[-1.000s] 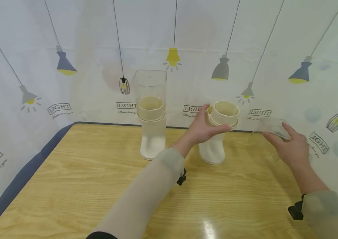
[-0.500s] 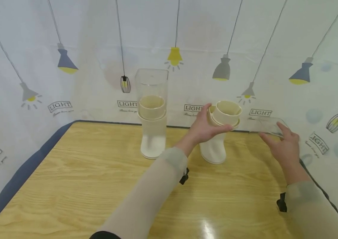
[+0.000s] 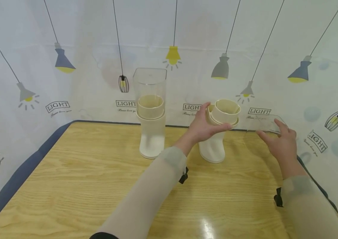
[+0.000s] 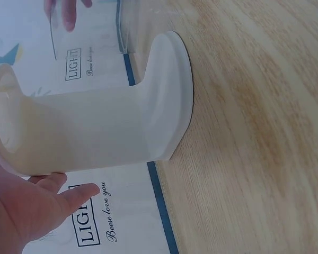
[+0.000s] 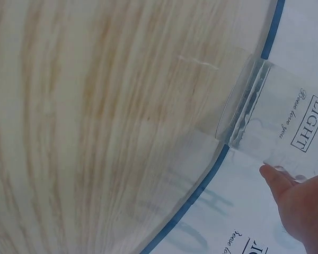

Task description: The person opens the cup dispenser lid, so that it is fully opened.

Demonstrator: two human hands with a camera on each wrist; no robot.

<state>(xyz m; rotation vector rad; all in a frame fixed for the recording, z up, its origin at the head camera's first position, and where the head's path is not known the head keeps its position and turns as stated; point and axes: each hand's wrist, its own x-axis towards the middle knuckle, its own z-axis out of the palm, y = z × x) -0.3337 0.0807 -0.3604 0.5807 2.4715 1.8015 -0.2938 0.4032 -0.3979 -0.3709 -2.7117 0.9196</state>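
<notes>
My left hand grips the upper part of a cream dispenser base, thumb at its front and fingers round its left side. The base stands upright on the table, with a round collar at its top. To its right, my right hand holds a clear plastic container above the table, thumb and fingers at its near side. In the right wrist view the container shows an edge toward the table. A matching cream base stands on the left, with a clear container fitted upright on top.
The wood-grain table extends in front of both bases. Behind it hangs a white curtain printed with lamps, close to the table's back edge. A dark blue band runs along the left edge.
My right hand has moved left, with the clear container, toward the base in my left hand. The left hand keeps its grip, and both bases stay where they were.
</notes>
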